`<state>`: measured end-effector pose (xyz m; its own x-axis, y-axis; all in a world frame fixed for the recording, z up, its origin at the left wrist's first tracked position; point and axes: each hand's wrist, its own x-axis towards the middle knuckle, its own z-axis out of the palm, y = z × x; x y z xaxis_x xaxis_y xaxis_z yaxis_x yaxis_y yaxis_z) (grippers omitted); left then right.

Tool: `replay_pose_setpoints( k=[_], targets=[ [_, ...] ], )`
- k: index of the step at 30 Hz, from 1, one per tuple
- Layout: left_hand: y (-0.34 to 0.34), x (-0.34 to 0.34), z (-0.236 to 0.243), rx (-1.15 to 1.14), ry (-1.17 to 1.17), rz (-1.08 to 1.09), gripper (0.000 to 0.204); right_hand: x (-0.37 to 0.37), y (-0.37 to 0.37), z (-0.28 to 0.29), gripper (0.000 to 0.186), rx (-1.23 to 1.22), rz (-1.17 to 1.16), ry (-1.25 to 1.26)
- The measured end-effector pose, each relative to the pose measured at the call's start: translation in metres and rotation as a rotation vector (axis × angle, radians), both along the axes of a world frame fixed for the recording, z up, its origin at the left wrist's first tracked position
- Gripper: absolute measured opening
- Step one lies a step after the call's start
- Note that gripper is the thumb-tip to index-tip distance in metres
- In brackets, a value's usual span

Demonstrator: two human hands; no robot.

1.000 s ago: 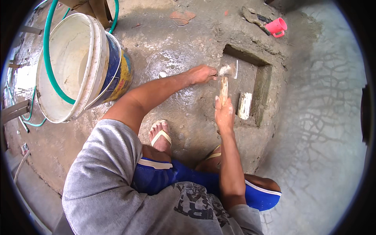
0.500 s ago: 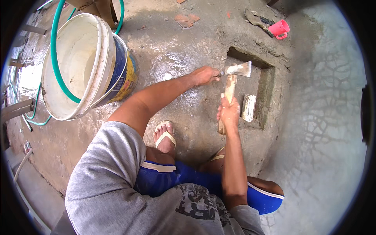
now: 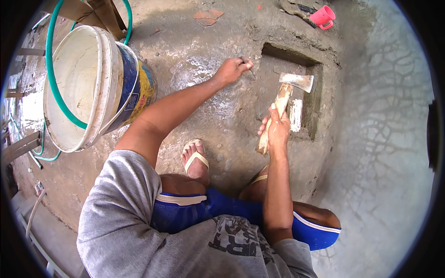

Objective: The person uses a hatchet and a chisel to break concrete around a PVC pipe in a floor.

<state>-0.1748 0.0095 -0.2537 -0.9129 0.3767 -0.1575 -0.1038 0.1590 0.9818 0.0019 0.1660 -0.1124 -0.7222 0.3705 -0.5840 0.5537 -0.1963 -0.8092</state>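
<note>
1. The right hand [image 3: 278, 132] is gripping a hatchet [image 3: 296, 82] by its wooden handle [image 3: 283, 98], fingers wrapped round it about midway along.
2. The hatchet's head is sitting beyond the hand, farther from the person, over the sunken pit [image 3: 289, 54] in the floor [image 3: 222, 125]; the handle's butt end is sticking out below the hand, on its left side.
3. The handle's long axis is running steeply from lower left to upper right. The head is lying crosswise to it, its broad blade edge pointing right and its narrower end pointing left.
4. The left hand [image 3: 234, 70] is reaching forward to the pit's left side, its fingers closing narrowly on a slim dark tool [image 3: 252, 72]; most of it is being hidden by the fingers, so its kind is hard to tell. The hatchet's head is staying well apart from this hand, to its right.
5. A white-coated block [image 3: 295, 115] is lying in the pit, just to the right of the right hand.
6. A pale bucket [image 3: 106, 83] is standing at the left, a green hose [image 3: 49, 55] hanging into it; a pink mug [image 3: 323, 17] is lying beyond the pit.
</note>
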Motion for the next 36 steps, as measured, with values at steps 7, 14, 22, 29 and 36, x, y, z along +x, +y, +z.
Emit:
replay_pose_setpoints(
  k=[7, 14, 22, 29, 36],
  targets=[
    [0.001, 0.001, 0.038, -0.61, 0.326, -0.312, 0.028, 0.003, 0.0, -0.002, 0.024, 0.011, 0.017, -0.046],
    [-0.001, 0.004, 0.032, -0.439, 0.454, -0.321, 0.027, 0.0, -0.001, 0.008, 0.027, 0.044, 0.051, -0.03],
    [0.005, 0.003, 0.033, -0.461, 0.582, -0.322, 0.024, -0.004, 0.003, 0.016, 0.027, 0.044, 0.047, 0.023],
    [0.013, 0.002, 0.025, -0.409, 0.578, -0.33, 0.023, -0.021, 0.014, 0.042, 0.02, 0.222, 0.134, 0.04],
    [0.014, 0.01, 0.037, -0.447, 0.538, -0.39, 0.018, -0.062, 0.011, 0.148, 0.027, 0.506, -0.384, 0.944]
  ],
)
